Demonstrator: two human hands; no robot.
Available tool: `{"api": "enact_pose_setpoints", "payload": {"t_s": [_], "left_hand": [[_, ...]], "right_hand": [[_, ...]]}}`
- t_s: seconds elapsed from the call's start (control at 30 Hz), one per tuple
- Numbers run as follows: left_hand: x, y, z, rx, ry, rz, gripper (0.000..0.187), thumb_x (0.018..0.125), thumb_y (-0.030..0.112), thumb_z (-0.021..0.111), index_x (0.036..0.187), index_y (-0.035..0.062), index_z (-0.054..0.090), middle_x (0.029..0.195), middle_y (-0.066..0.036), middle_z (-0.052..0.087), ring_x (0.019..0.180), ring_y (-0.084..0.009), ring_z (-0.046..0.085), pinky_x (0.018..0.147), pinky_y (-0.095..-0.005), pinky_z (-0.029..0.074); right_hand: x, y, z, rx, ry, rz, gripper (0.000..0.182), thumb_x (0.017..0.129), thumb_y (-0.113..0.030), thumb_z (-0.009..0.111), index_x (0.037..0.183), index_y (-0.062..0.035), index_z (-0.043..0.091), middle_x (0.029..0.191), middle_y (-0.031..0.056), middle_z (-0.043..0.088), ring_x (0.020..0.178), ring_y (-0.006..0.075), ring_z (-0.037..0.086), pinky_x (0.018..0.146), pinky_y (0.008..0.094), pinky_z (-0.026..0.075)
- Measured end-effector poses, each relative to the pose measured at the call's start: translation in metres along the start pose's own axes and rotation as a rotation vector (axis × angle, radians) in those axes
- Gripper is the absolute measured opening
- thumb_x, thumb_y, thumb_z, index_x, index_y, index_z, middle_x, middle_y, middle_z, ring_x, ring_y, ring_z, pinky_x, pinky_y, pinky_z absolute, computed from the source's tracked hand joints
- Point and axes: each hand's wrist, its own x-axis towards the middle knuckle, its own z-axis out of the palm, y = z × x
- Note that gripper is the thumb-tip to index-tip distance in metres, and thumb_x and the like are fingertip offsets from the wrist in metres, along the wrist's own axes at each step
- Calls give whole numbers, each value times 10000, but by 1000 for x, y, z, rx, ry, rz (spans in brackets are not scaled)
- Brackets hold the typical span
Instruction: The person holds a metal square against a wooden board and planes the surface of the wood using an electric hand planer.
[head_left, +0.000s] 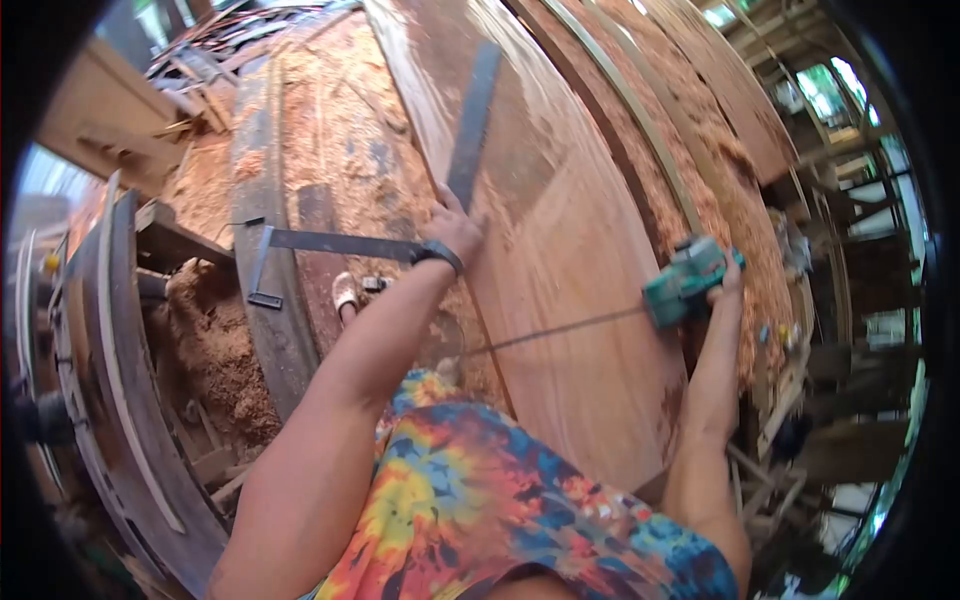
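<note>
My left hand (455,228), a dark band at its wrist, is at the left edge of a wide reddish plank (570,250). Its blurred fingers are closed at the lower end of a flat grey bar (477,115) lying along the plank. My right hand (730,277) grips a green electric planer (685,282) at the plank's right edge. A thin dark line or cord (565,329) crosses the wood from the planer leftward. Left of my wrist, a dark bar (345,242) with a bent metal end extends outward; my wrist hides its near end.
Wood shavings (345,110) cover the floor and the boards around the plank. More long planks (720,80) lie to the right. A dark beam (262,200) runs along the left, near leaning boards (130,350). My foot (345,292) shows beside the plank.
</note>
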Motion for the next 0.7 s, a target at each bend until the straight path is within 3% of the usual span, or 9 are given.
{"api": "enact_pose_setpoints", "payload": {"t_s": [0.07, 0.1, 0.3, 0.53, 0.57, 0.67, 0.7], "left_hand": [[-20, 15, 7, -53, -94, -7, 1052, 980, 645, 468, 1599, -85, 30, 1343, -336, 503, 1111, -444, 650, 940, -525, 520], [-3, 70, 20, -164, -68, 38, 1050, 983, 648, 462, 1598, -86, 31, 1344, -335, 504, 1116, -448, 648, 943, -524, 520], [-6, 69, 24, -116, -20, 53, 1045, 989, 666, 439, 1593, -95, 54, 1331, -344, 522, 1124, -472, 646, 959, -518, 525], [-11, 60, 10, -150, -22, 103, 1021, 981, 629, 494, 1584, -101, 114, 1269, -371, 601, 1111, -496, 654, 945, -517, 532], [-12, 59, 3, -217, -76, 107, 942, 982, 510, 559, 1565, -110, 156, 1190, -390, 644, 1109, -493, 661, 945, -516, 527], [12, 43, -6, -306, -95, 126, 778, 964, 380, 603, 1500, -98, 306, 1118, -396, 663, 1088, -500, 664, 947, -514, 522], [21, 41, -12, -364, -57, 101, 628, 936, 304, 634, 1399, -71, 438, 1103, -388, 669, 1100, -508, 653, 953, -514, 516]], "right_hand": [[-48, -19, -14, -31, 147, 28, 453, 1049, -529, 518, 1102, -82, 575, 696, -9, 489, 543, 141, 493, 486, 310, 447], [-62, -103, 4, -65, 245, -55, 495, 1034, -561, 533, 1122, -74, 560, 693, -5, 482, 539, 140, 492, 485, 308, 443], [-212, -69, 42, -59, 57, -91, 611, 997, -657, 531, 1133, -62, 543, 700, -3, 482, 517, 122, 482, 479, 310, 444], [-298, 13, 91, -153, -100, -98, 629, 995, -660, 528, 1076, -36, 537, 639, 16, 498, 477, 104, 507, 440, 272, 425], [-309, 20, 99, -156, -121, -88, 624, 996, -655, 531, 1061, -35, 537, 634, 14, 497, 479, 102, 510, 443, 264, 420], [-330, 45, 125, -207, -220, -47, 615, 994, -647, 545, 1032, -33, 542, 634, 4, 500, 483, 96, 509, 454, 249, 405], [-337, 54, 133, -234, -256, -27, 613, 993, -645, 550, 1024, -33, 544, 636, 0, 502, 484, 95, 507, 458, 244, 400]]}}
